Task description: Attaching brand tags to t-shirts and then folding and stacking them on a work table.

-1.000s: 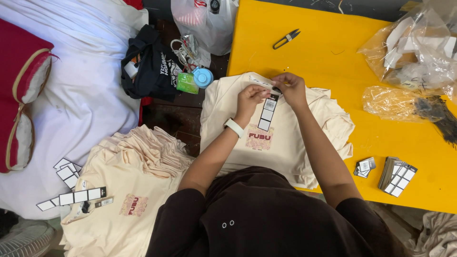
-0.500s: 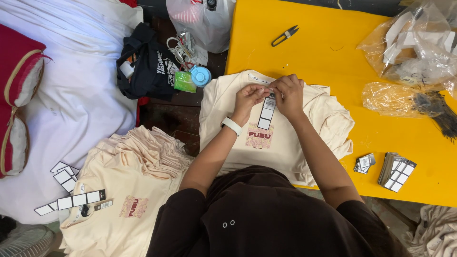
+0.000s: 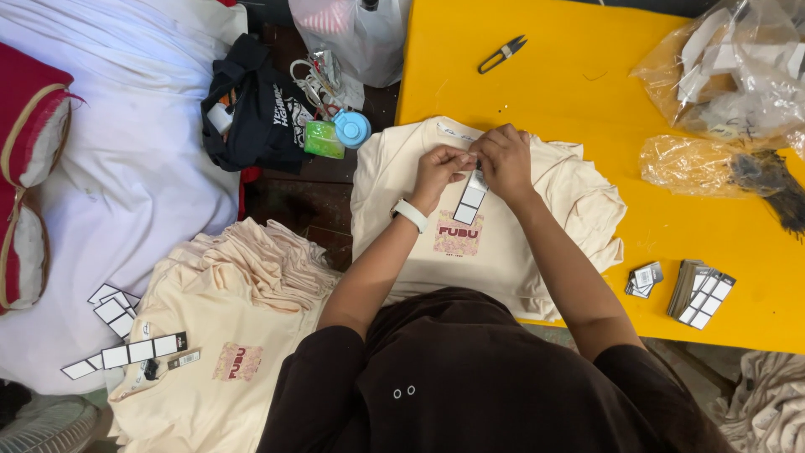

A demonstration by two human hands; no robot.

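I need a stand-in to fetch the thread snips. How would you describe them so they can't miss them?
Look at the yellow table. Toward its far edge, beyond the cream shirt that both hands work on, lie small black snips alone on bare yellow. They are the only dark metal tool there; the neighbours are plastic bags.

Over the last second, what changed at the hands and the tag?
Both hands drew closer together at the shirt's neckline: the left hand and right hand now pinch the top of the hang tag together. The cream T-shirt, snips and tag stack stayed put.
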